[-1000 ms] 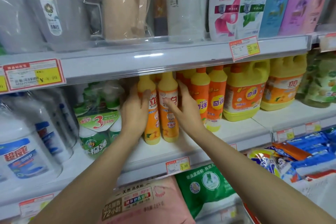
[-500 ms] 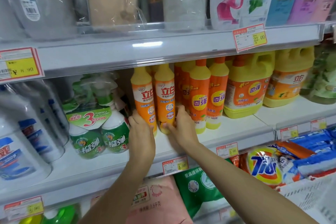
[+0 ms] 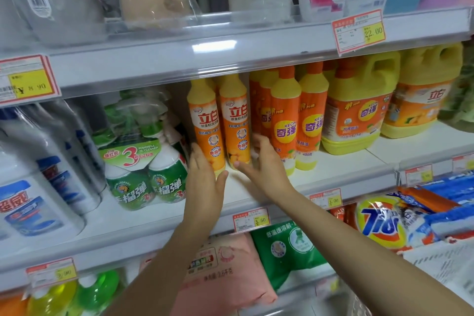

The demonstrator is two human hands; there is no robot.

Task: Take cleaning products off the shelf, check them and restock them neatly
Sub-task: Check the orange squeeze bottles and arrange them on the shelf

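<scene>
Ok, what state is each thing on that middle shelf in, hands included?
left dish-soap bottle, upright, capped, on the shelf.
right dish-soap bottle, upright, capped, beside the left one.
Keon bottles, upright, capped.
spray-cleaner three-pack, standing, wrapped.
left hand, open, fingers against the left bottle's base.
right hand, open, touching the right bottle's base.

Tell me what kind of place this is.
Most likely a shop's cleaning-products aisle: yellow price tags on the shelf edges, rows of identical dish-soap bottles, and bagged laundry detergent stocked below.
</scene>
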